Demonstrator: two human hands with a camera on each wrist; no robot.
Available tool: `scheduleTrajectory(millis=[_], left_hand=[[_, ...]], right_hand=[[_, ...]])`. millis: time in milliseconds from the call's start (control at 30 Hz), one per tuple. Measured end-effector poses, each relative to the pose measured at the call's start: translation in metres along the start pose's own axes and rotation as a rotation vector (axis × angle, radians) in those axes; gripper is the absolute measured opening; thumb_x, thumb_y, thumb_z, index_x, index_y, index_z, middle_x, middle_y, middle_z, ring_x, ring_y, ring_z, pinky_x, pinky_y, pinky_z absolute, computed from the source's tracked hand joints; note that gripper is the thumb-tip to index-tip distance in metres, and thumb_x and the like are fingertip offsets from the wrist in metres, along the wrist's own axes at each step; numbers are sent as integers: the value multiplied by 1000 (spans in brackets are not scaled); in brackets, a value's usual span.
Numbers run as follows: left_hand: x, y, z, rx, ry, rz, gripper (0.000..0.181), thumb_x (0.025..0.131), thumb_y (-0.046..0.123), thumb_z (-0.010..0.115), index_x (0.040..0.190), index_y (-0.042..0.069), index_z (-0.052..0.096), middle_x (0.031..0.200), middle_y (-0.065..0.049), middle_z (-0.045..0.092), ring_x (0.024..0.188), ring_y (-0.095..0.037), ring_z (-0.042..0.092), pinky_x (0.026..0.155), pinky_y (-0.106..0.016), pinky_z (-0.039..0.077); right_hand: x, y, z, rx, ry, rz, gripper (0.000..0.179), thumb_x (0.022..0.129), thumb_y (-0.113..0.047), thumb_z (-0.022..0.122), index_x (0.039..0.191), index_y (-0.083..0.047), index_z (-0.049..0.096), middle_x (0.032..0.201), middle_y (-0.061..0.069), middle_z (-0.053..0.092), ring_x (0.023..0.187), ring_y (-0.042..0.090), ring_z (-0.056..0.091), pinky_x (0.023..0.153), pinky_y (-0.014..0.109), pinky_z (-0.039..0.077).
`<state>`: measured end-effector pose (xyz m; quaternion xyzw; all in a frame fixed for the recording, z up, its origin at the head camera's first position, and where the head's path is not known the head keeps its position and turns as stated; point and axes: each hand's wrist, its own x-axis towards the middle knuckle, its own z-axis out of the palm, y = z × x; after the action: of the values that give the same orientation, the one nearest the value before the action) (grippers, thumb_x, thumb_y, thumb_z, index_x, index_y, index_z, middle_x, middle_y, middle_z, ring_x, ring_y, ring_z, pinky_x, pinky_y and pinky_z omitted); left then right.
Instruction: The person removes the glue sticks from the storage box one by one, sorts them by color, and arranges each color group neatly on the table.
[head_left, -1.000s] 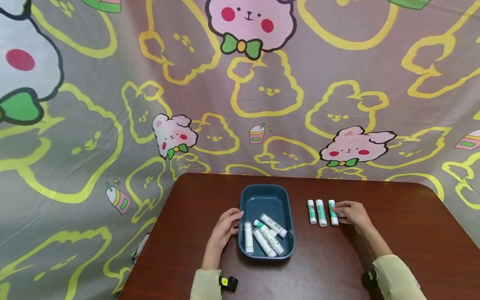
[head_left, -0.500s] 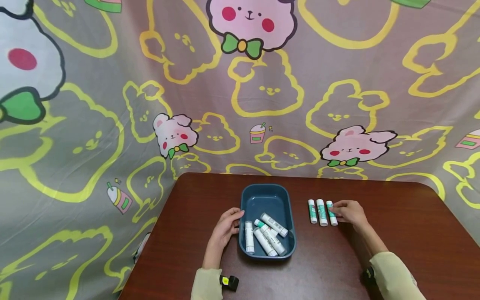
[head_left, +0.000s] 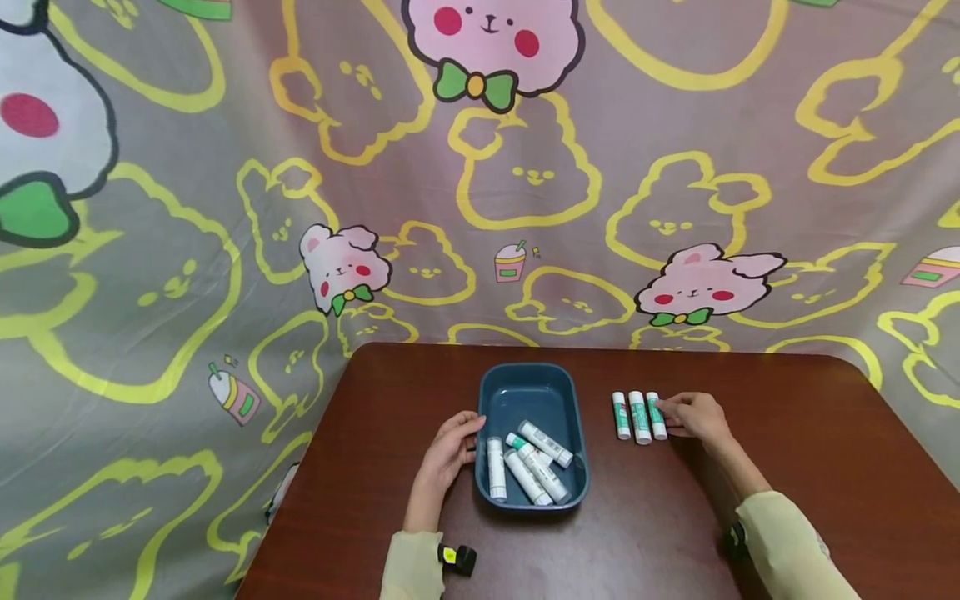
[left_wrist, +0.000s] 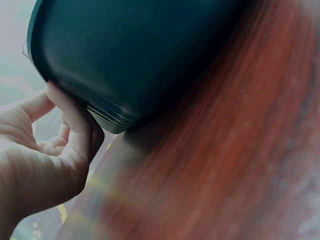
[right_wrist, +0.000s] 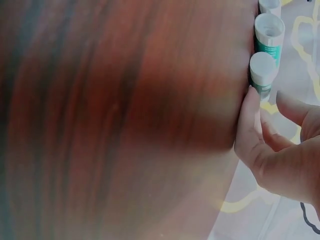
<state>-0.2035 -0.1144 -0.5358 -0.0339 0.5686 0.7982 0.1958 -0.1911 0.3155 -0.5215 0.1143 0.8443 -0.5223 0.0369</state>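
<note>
Three glue sticks lie side by side on the table: the left one (head_left: 621,416), the middle one (head_left: 637,417) and the right one (head_left: 656,417), all white with green labels. My right hand (head_left: 697,417) touches the right glue stick with its fingertips; thumb and forefinger stand apart in the right wrist view. At the left side of a dark blue tray (head_left: 530,377), my left hand (head_left: 450,450) holds the rim and outer wall with thumb and curled fingers. Several glue sticks (head_left: 545,443) lie jumbled in the near half of the tray.
The brown wooden table (head_left: 420,383) runs back to a patterned cloth (head_left: 540,192) with cartoon rabbits, which also hangs along the left. The tray's right wall stands a short way left of the row.
The right hand has slid the right glue stick leftward, close against the middle one, and straightened it. The left hand stays at the tray. The head view has shifted slightly.
</note>
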Motion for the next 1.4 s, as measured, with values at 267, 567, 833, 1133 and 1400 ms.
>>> scheduleTrajectory(millis=[267,567,833,1133,1400], left_hand=[[1,-1,-1,-3,-30,5,14,103,10,61,90,16,60,80,2,60,68,-9,60,58,-23,51],[0,1,-2,-11,1,5,15,103,8,60,89,15,59,79,2,60,66,-9,59,56,-23,50],[2,0,1,3,-8,5,13,102,11,62,90,15,60,81,1,61,69,-10,61,59,-25,51],[-1,-3,-1,-4,6,-10,11,102,10,62,92,14,59,80,1,61,68,-10,61,59,-25,51],[0,-2,-2,-8,-29,0,13,102,9,60,92,16,58,79,4,60,66,-7,60,58,-23,51]], right_hand=[[-5,-1,-14,23,7,-14,45,108,-22,56,118,22,60,88,16,73,74,15,70,68,34,62],[-14,-15,-27,-11,26,-111,45,110,-23,52,118,21,60,91,20,73,78,22,73,69,34,62],[-21,-41,-28,-11,23,-164,47,110,-24,52,124,20,58,96,25,73,78,19,74,70,33,62],[-27,-73,-10,54,3,-204,44,110,-22,54,123,19,59,93,22,73,74,14,72,69,29,61],[-33,-92,9,62,-25,-249,36,108,-18,56,115,15,64,87,16,73,73,14,71,70,32,61]])
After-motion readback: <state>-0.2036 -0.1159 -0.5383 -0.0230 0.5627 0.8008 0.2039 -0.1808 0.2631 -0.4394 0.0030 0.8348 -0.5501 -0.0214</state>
